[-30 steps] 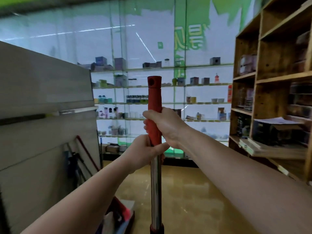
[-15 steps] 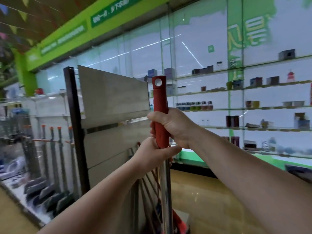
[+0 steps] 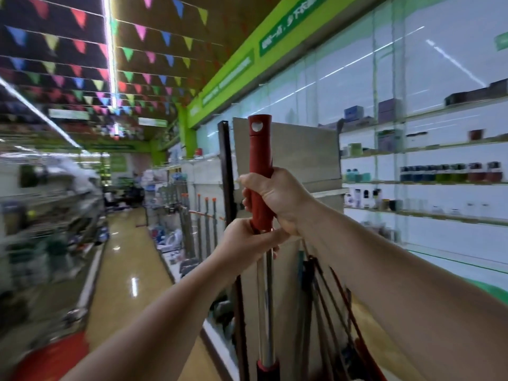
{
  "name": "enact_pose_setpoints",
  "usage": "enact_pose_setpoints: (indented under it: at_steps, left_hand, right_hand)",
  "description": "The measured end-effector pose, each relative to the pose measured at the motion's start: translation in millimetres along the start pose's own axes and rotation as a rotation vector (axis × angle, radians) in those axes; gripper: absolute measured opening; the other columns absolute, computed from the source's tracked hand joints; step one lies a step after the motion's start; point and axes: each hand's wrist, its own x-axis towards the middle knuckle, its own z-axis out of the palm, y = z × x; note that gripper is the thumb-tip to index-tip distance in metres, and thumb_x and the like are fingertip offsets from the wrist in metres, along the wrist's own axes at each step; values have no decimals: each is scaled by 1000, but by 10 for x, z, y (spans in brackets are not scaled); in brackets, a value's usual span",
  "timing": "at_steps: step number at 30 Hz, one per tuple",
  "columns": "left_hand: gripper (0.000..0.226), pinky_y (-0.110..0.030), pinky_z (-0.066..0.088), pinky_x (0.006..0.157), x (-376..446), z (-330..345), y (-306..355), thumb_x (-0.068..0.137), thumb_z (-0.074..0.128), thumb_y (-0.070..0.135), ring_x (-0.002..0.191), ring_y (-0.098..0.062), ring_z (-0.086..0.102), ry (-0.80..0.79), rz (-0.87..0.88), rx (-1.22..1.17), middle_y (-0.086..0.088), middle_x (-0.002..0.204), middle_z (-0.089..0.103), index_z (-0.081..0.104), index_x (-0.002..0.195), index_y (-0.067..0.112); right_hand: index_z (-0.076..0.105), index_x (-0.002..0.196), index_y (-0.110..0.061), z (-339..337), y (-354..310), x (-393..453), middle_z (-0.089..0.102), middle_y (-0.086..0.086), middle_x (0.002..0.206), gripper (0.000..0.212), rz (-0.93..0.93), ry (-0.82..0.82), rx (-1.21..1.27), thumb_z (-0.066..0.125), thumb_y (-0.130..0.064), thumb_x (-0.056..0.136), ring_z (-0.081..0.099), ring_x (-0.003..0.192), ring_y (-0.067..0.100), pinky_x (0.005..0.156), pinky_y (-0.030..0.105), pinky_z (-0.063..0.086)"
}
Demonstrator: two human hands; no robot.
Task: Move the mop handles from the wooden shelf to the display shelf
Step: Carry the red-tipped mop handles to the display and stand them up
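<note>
I hold a mop handle (image 3: 259,149) upright in front of me; it has a red grip with a hang hole at the top and a shiny metal shaft below. My right hand (image 3: 277,198) grips the red part. Just beneath it, my left hand (image 3: 247,242) grips where the red grip meets the shaft. Behind the handle stands the grey end panel of a display shelf (image 3: 302,152). Along that shelf's left side several more mop handles (image 3: 207,224) with orange tips stand in a row.
An aisle with a glossy floor (image 3: 123,259) runs ahead on the left, with blurred racks (image 3: 49,215) beside it. Glass shelving (image 3: 426,182) with bottles and boxes fills the right. Red and black poles (image 3: 330,298) lean against the panel's foot. Pennant strings hang overhead.
My view has swung left, from the wooden shelf and glass wall to the aisle and display shelf. Both hands keep the same grip on the handle.
</note>
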Motion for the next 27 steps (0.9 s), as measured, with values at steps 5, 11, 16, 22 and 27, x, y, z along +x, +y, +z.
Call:
enact_pose_setpoints:
  at_steps: [5,11,16,22,27]
  left_hand:
    - [14,-20,46,69,-273,-303,-47,85,64,23,73,-11,58,41,-107,48,-2,80,62,64,96,15]
    - [12,-21,52,71,-611,-592,-165,88,59,20,86,-13,67,144,-141,29,-2,88,68,59,100,17]
    - [4,-12,46,58,-842,-846,-163,89,59,19,70,-3,67,257,-112,87,5,76,66,57,86,22]
    - [4,-11,46,61,-1042,-1164,-118,88,60,22,75,-5,66,336,-143,185,4,79,65,57,86,22]
    - [6,-27,49,73,-1142,-1403,-142,86,63,22,72,-10,69,419,-184,226,3,76,66,58,84,20]
  right_hand:
    - [50,73,-7,314,36,57,48,8,62,17,9,-105,61,53,-3,89,45,55,17,59,28,42]
    - [54,79,-8,634,83,64,54,6,67,11,6,-364,25,57,-13,90,54,60,16,66,26,48]
    - [57,87,-10,931,9,103,60,5,76,11,39,-519,16,57,-21,90,59,76,19,89,38,48]
    - [57,87,-12,1300,-40,144,62,6,82,11,48,-612,54,58,-23,89,60,85,23,89,38,48]
    - [55,86,-16,1531,-64,174,63,5,86,7,38,-688,87,57,-23,89,60,87,21,88,35,47]
